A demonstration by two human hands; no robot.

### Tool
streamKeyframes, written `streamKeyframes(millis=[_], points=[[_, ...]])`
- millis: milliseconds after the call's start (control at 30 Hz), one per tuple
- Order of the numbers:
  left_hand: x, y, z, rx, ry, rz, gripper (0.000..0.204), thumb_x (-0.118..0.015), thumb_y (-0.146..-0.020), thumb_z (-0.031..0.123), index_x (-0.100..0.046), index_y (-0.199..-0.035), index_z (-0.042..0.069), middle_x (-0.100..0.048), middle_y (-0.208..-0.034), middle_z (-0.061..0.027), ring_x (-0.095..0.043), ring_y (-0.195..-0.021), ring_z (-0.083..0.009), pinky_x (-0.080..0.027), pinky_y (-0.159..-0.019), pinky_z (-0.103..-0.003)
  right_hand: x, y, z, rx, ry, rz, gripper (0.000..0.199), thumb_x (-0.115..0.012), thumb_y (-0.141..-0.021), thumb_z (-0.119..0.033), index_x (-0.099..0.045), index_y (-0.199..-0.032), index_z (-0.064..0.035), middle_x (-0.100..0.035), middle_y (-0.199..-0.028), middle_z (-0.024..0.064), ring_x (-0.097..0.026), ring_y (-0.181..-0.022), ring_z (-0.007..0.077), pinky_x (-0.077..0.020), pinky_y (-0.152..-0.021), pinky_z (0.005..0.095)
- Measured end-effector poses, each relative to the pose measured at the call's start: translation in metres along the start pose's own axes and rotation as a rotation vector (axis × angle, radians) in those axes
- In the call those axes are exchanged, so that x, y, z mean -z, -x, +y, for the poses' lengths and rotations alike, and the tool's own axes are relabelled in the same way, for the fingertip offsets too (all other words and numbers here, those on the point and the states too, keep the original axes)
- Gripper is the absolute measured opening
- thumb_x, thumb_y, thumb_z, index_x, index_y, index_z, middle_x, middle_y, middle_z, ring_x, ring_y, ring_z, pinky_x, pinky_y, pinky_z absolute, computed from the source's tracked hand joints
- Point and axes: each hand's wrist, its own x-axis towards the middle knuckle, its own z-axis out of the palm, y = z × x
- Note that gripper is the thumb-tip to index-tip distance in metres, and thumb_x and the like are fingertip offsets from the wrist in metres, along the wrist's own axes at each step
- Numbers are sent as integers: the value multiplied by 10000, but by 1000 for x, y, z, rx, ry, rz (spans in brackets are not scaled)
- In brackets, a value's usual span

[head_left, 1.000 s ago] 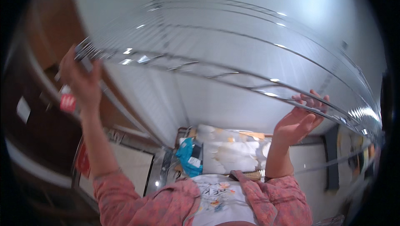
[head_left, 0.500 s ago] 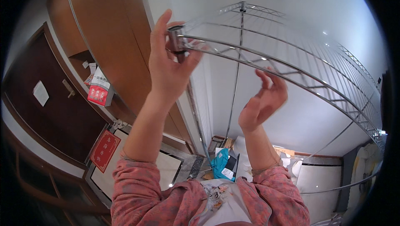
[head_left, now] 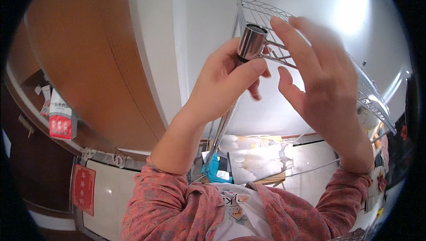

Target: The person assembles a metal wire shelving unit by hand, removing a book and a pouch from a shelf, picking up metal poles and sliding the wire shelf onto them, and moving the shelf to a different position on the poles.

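The head view shows the right hand (head_left: 324, 74), partly blurred, spread wide with nothing seen in its grasp, whether it touches metal unclear, and the left hand (head_left: 224, 79) curled loosely round the base of a chrome corner collar (head_left: 252, 42), which sits at that hand's one o'clock and the right's ten. Beyond, the wire shelf (head_left: 262, 12) stretches toward two o'clock; farther off, a turquoise bag (head_left: 217, 172) lies at six and a red mat (head_left: 84, 190) at eight.

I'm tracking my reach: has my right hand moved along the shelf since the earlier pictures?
Yes: judged against the corner collar, the right hand has moved left, nearer to it.
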Motion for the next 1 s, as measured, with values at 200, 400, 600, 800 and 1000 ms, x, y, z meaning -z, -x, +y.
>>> streamKeyframes(millis=[200,400,600,800,1000], points=[[12,5,-17,-41,-46,-103,336,-488,-984,383,-479,-976,47,-496,-739,2,-421,-615,-63,-373,-534,-224,-43,6,-4,35,110,253,513,-729,-644,-148,-626,-1143,-95,-594,-873,35,-560,-696,191,-443,-576,290],[9,4,-22,-91,-206,-32,328,-481,-992,340,-446,-932,20,-475,-697,-21,-416,-631,-79,-370,-548,-253,-49,11,6,135,243,310,422,-690,-797,-369,-657,-1127,-107,-552,-715,-33,-476,-531,128,-363,-445,251],[1,2,-19,-150,-254,12,340,-502,-983,323,-426,-901,2,-456,-629,-54,-406,-572,-102,-365,-507,-281,-45,10,9,173,372,304,404,-592,-877,-430,-685,-1126,-126,-537,-710,-44,-461,-533,107,-371,-433,230],[0,-2,-21,-190,-283,38,361,-512,-976,335,-425,-892,-4,-467,-619,-69,-422,-560,-118,-371,-505,-287,-51,10,16,225,407,377,404,-637,-839,-417,-680,-1132,-141,-552,-744,-52,-489,-555,95,-416,-447,216],[-2,0,-20,-120,-286,57,346,-501,-980,356,-461,-905,21,-461,-639,-47,-414,-582,-109,-369,-519,-281,-51,21,14,214,366,418,276,-605,-920,-329,-673,-1067,-105,-620,-926,22,-588,-788,173,-489,-627,275]])
